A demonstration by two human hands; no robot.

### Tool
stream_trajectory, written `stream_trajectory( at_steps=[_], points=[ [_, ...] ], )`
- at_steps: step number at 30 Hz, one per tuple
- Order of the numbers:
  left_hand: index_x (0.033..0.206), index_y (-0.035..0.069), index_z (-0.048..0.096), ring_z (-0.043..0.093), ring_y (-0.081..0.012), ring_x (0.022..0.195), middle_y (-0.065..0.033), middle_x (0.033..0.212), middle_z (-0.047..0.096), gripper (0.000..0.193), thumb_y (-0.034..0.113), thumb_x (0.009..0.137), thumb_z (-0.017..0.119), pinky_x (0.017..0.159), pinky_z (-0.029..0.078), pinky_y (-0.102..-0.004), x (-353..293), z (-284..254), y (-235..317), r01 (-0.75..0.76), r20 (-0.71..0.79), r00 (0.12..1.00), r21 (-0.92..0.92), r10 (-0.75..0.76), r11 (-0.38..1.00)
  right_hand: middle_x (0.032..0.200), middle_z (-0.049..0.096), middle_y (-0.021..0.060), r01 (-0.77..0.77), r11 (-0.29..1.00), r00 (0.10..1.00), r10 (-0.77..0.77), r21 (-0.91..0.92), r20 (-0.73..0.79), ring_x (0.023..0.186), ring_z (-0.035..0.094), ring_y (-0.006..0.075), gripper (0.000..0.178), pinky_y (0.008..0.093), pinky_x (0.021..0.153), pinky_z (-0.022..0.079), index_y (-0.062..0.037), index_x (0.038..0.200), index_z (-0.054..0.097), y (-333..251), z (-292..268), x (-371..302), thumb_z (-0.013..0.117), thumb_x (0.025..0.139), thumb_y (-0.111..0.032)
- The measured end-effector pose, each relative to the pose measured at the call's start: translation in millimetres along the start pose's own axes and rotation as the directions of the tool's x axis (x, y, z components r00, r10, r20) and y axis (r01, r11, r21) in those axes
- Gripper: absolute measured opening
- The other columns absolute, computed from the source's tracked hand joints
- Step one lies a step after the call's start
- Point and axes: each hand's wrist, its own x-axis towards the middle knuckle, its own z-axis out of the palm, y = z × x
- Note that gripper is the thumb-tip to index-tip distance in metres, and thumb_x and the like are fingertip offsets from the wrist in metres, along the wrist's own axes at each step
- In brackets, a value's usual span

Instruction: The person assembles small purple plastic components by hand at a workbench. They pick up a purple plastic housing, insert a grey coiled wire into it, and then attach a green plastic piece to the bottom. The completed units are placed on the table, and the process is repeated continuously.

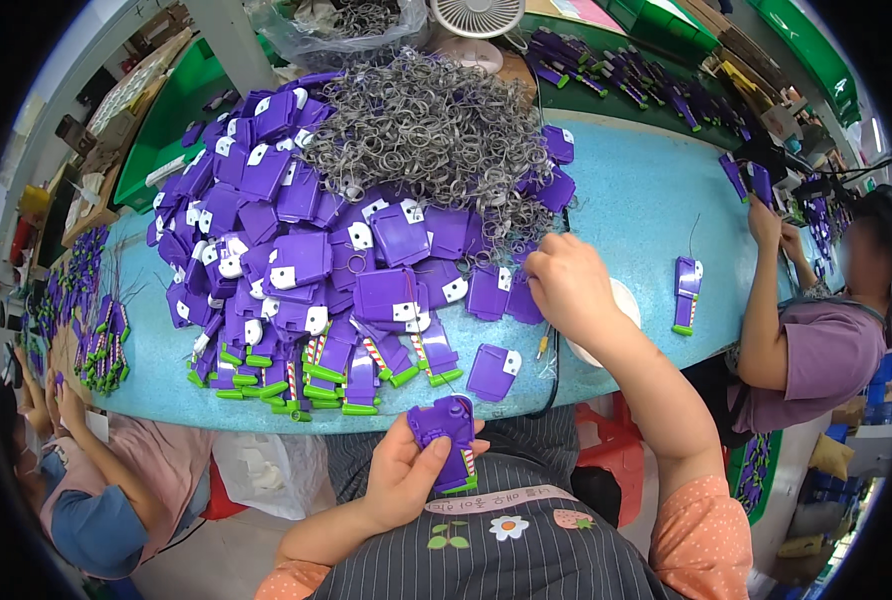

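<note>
My left hand (403, 482) is closed around a purple plastic toy part (442, 425) with a green end and a striped strip, held in front of my apron. My right hand (572, 285) reaches over the table with its fingers pinched together. What they hold, if anything, I cannot make out. Beside those fingers lie purple plates with white corners (488, 292) and the lower edge of a heap of thin grey rings (426, 130). A large pile of purple plates (301, 262) spreads left of the rings. Purple pieces with green ends (344, 375) line its near side.
A white round dish (623, 305) sits partly behind my right forearm. One purple-and-green piece (687, 292) lies on the blue table (621, 180) at right. A fan (478, 18) stands at the back. Co-workers sit left and right (816, 345), one holding purple parts.
</note>
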Motion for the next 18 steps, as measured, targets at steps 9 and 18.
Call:
stream_trajectory(
  at_steps=[9, 18],
  points=[
    [0.126, -0.001, 0.034, 0.061, -0.0296, 0.100, -0.0236, 0.118, 0.054, 0.033, 0.009, 0.096, 0.041, 0.087, 0.050, -0.0386, -8, -11, 8, -0.016, -0.094, 0.995, -0.033, 0.013, 0.999, 0.080, 0.061, 0.0059, -0.231, 0.462, 0.901, 0.433, 0.856, 0.009, 0.068, 0.058, 0.0109, 0.003, 0.0230, 0.059, 0.046, 0.0017, 0.080, 0.062, -7, -65, -27, 0.060, 0.081, 0.000],
    [0.126, -0.001, 0.035, 0.064, -0.0324, 0.094, -0.0254, 0.113, 0.056, 0.037, 0.009, 0.092, 0.046, 0.081, 0.053, -0.0402, -8, 10, 8, 0.080, -0.063, 0.995, 0.004, -0.080, 0.997, 0.066, 0.059, 0.0030, -0.458, 0.735, 0.803, 0.584, 0.501, -0.123, 0.059, 0.054, 0.0105, 0.004, 0.0223, 0.051, 0.039, 0.0005, 0.079, 0.065, 27, -70, -125, 0.067, 0.078, -0.003]
  ],
)
